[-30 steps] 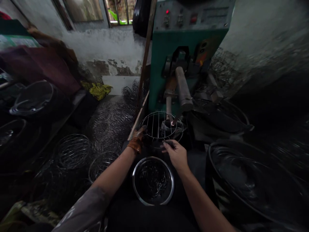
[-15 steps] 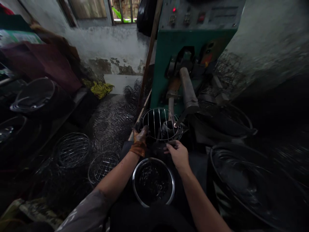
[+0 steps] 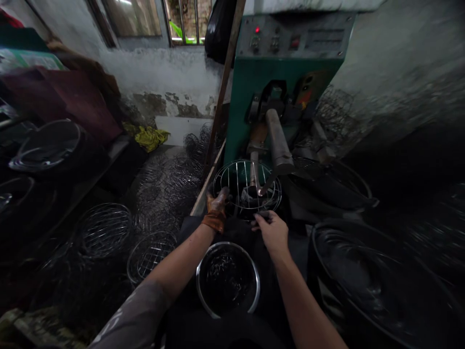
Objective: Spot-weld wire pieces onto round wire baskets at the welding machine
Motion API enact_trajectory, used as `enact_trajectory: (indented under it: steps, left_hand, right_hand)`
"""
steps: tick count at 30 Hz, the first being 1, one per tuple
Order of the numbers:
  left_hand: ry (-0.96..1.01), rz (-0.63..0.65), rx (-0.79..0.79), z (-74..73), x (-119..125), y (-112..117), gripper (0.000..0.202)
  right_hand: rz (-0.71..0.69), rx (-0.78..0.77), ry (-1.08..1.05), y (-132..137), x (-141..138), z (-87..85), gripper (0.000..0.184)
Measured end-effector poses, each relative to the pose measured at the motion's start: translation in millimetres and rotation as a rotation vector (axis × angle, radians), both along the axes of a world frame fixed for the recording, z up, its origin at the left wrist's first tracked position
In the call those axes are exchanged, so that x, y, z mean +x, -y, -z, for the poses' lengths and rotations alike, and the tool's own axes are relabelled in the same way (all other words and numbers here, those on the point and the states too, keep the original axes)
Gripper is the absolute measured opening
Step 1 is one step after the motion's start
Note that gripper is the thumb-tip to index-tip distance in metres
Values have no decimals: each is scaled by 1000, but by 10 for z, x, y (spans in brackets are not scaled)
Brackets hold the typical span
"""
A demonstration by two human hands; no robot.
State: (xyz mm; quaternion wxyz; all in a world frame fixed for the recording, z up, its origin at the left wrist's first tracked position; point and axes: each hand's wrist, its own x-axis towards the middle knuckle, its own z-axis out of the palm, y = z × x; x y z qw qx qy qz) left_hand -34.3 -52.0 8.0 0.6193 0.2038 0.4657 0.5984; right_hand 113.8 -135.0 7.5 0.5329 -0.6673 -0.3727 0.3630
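Wire rack (image 3: 247, 186) held under the arm of a green machine (image 3: 283, 92), just above the middle of the frame.

The round rack sits at the machine's metal arm (image 3: 276, 140), whose tip meets the wires near the rack's centre. The left hand (image 3: 217, 208), in a worn brown glove, closes its fingers on the rack's left rim. The bare right hand (image 3: 271, 230) is curled at the near rim, pinching it; how firmly cannot be told. Below the hands, at lower centre, a steel bowl (image 3: 228, 277) holds small wire pieces. More wire racks (image 3: 103, 228) lie piled on the floor at the lower left, and a large dark tub (image 3: 378, 276) stands at the lower right. Behind, in the upper left, a stained wall carries a barred window (image 3: 181, 19) and a yellow cloth (image 3: 147, 136) lies below.
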Motion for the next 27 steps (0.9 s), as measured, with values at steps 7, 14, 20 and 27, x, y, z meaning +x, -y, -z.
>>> enact_trajectory:
  steps: [7,14,20,27]
  left_hand:
    - [-25,-17,-3,-86,105,-108,85]
    - [-18,-30,-48,-108,169,-164,84]
    - [-34,-9,-72,-135,182,-217,81]
    - [-60,0,-72,-141,238,-351,79]
  right_hand:
    - [14,25,-73,-124,97,-5,41]
    - [10,39,-101,-194,140,-33,40]
    - [19,52,-85,-276,177,6,40]
    - [52,70,-72,-405,218,10,42]
